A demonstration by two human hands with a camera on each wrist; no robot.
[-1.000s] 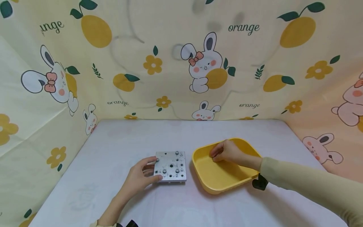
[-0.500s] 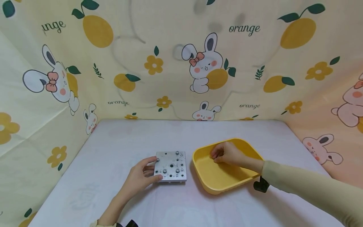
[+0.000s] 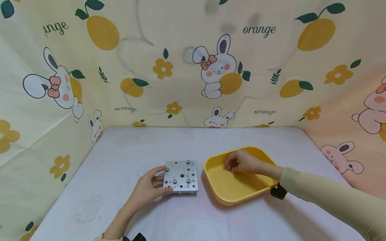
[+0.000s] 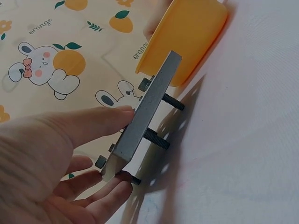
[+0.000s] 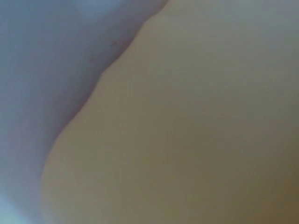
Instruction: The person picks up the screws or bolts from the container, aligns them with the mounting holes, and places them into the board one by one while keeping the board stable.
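Note:
My left hand (image 3: 147, 185) grips the near-left edge of a square silver metal plate (image 3: 188, 167), thumb in front and fingers behind. Several holes and bolt heads show on its top face. In the left wrist view, threaded bolts (image 4: 156, 138) stick out beneath the plate (image 4: 147, 112), which is held above the table. My right hand (image 3: 242, 162) is inside a yellow tray (image 3: 221, 197), fingers curled together. At its fingertips shows a small metal piece (image 3: 230, 170), too small to identify. The right wrist view is a blur, mostly yellowish.
The white-covered table (image 3: 144, 144) carries the plate and the tray side by side, the tray at right. A printed cloth (image 3: 181, 83) with rabbits and oranges encloses the back and sides. In the left wrist view the yellow tray (image 4: 187, 37) stands beyond the plate.
My right hand has shifted very slightly to the right within the tray, its fingers working at the tips. The left hand and the plate stay put.

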